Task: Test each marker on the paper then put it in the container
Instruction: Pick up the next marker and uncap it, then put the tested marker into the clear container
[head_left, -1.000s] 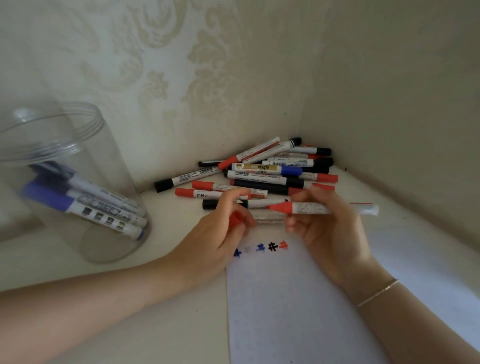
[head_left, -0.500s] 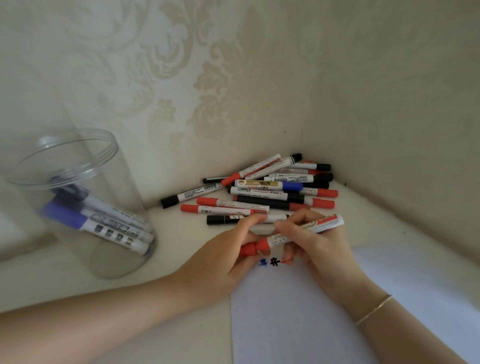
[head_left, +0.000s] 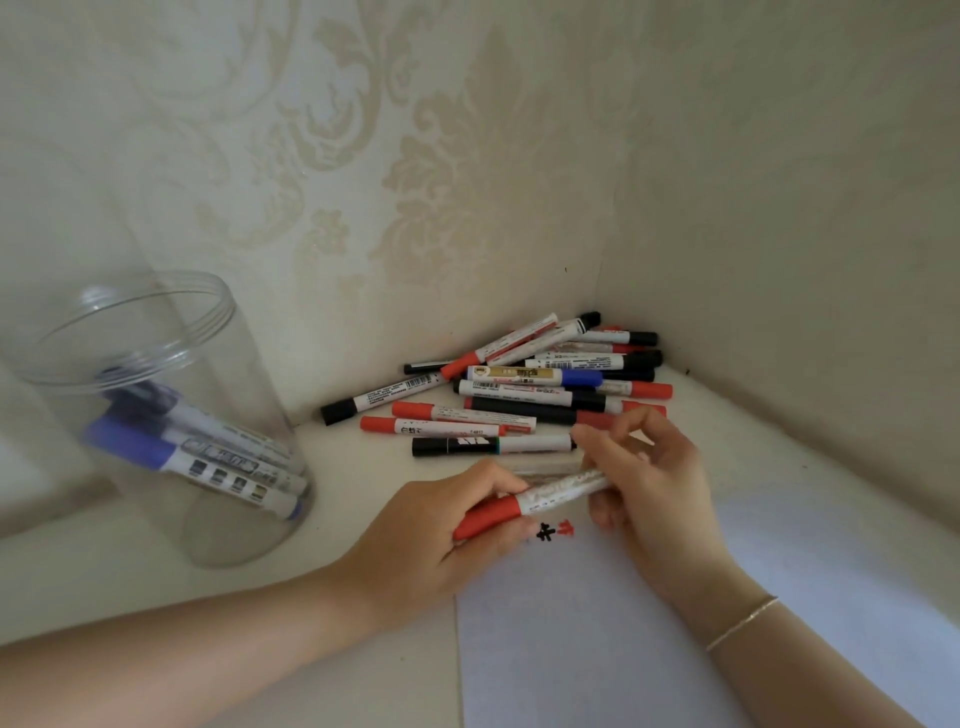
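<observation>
A red-capped marker (head_left: 540, 496) with a white barrel lies across both hands, its cap on and pointing lower left. My left hand (head_left: 441, 540) grips the cap end. My right hand (head_left: 649, 499) holds the barrel's other end with its fingertips. Just below the marker, the white paper (head_left: 597, 649) carries a black and a red test mark (head_left: 555, 531) near its top edge. The clear plastic container (head_left: 156, 415) stands at the left with blue-capped markers inside. A pile of markers (head_left: 519, 395), red, black and blue capped, lies in the corner behind my hands.
Patterned walls close the surface at the back and on the right, meeting in the corner behind the pile. A thin bracelet (head_left: 743, 621) sits on my right wrist. A second white sheet (head_left: 831, 571) lies to the right of the paper.
The red cap has gone onto the marker's tip. The marker now tilts with the cap lower left, and both hands have drawn together above the paper's marks.
</observation>
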